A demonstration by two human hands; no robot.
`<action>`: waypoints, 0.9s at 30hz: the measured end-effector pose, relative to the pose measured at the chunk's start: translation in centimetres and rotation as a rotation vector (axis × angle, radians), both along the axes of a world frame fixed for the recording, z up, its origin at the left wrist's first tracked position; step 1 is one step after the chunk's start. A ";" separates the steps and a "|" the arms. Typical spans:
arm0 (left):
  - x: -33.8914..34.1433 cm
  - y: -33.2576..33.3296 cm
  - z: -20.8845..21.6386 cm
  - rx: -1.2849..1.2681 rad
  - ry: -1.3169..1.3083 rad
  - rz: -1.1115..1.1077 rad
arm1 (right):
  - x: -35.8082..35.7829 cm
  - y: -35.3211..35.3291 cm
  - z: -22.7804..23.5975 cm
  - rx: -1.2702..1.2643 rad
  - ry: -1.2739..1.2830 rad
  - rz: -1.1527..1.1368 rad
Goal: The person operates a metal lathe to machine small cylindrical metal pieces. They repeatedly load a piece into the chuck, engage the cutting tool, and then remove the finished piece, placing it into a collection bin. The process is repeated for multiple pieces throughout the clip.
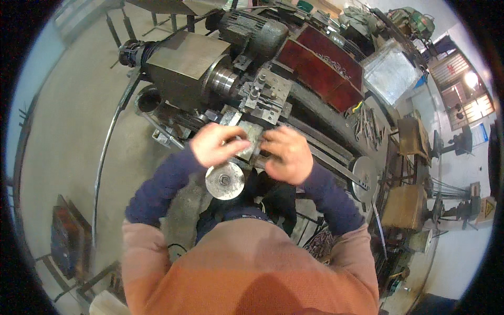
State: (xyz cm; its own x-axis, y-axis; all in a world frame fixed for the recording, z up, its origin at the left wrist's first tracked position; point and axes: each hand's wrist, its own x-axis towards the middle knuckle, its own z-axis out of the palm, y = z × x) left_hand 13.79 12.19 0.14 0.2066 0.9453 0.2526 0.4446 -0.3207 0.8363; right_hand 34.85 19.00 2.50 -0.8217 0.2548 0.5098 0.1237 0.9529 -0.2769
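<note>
Both hands are over the carriage of a metal lathe, in front of its tool post [266,94]. My left hand [214,145] is bent, thumb and fingers drawn together beside a flat metal slide plate [253,137]; what lies between them is too small to make out. Just below it sits a round metal handwheel [224,181]. On the plate's right side, my right hand [290,155] has bent fingers pointing at the left hand. Motion smears its fingertips, and I cannot tell whether they grip anything.
The lathe's chuck [224,81] and covered headstock [184,58] stand at the upper left. Behind the bed are a motor [253,32] and a dark red tray [315,68]. Several wrenches [370,126] lie to the right, near a larger handwheel [365,177]. A long bent rod [107,152] stands at left.
</note>
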 end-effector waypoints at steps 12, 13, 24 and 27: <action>-25.8 -16.5 -3.0 -0.133 1.020 1.041 | -13.1 11.7 -2.7 0.127 -0.618 -0.500; -26.3 -17.7 -4.0 -0.225 0.941 1.025 | -13.1 11.8 -2.5 0.095 -0.632 -0.485; -26.9 -19.1 -10.0 -0.441 0.834 1.117 | -13.0 12.6 -3.3 0.085 -0.581 -0.442; -27.9 -18.7 -10.2 -0.465 0.823 1.128 | -13.3 12.1 -2.7 0.078 -0.620 -0.437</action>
State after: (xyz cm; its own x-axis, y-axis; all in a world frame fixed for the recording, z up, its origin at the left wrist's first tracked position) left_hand -14.11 -6.51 -10.05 -0.7467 0.6619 0.0666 0.6628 0.7318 0.1582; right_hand 21.53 31.06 -0.20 -0.7960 0.6050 0.0181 0.6053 0.7954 0.0326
